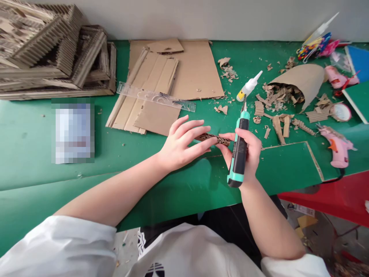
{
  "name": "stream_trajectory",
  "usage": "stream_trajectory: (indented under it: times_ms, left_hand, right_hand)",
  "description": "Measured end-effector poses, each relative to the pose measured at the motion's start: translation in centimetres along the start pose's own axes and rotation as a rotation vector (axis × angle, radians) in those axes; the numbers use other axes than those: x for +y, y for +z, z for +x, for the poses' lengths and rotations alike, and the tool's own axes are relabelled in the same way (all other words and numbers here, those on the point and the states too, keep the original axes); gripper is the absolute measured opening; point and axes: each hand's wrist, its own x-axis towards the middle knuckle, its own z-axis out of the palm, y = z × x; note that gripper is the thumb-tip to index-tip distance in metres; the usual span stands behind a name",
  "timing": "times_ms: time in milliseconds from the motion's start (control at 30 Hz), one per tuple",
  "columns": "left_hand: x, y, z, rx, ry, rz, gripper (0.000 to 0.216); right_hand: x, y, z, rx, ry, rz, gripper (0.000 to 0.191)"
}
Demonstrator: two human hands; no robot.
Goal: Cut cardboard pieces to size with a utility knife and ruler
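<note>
A small strip of layered corrugated cardboard (220,141), its fluted edge showing, lies between my two hands near the front of the table. My left hand (186,148) rests over its left end, palm down, with the fingers stretched and spread. In my right hand (251,148) is a teal and black utility knife (240,150), its blade pointing away from me. The thumb and a finger of that hand also touch the strip's right end. Just beyond the blade stands or lies a white-tipped glue bottle (248,87). Part of the strip is hidden under the left fingers.
Cardboard sheets (196,73) and a clear ruler (157,97) lie ahead. Corrugated cardboard frames (57,57) are piled at far left, near a blurred packet (74,132). Rightward are cardboard scraps (279,96), a curved cardboard piece (305,79) and a pink glue gun (337,146).
</note>
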Motion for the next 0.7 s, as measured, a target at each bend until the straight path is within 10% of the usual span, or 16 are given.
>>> stream_trajectory:
  times_ms: [700]
  left_hand:
    - [0.21, 0.26, -0.33, -0.052, -0.116, -0.100, 0.032]
  right_hand:
    - [-0.31, 0.32, -0.03, -0.032, -0.014, 0.021, 0.055]
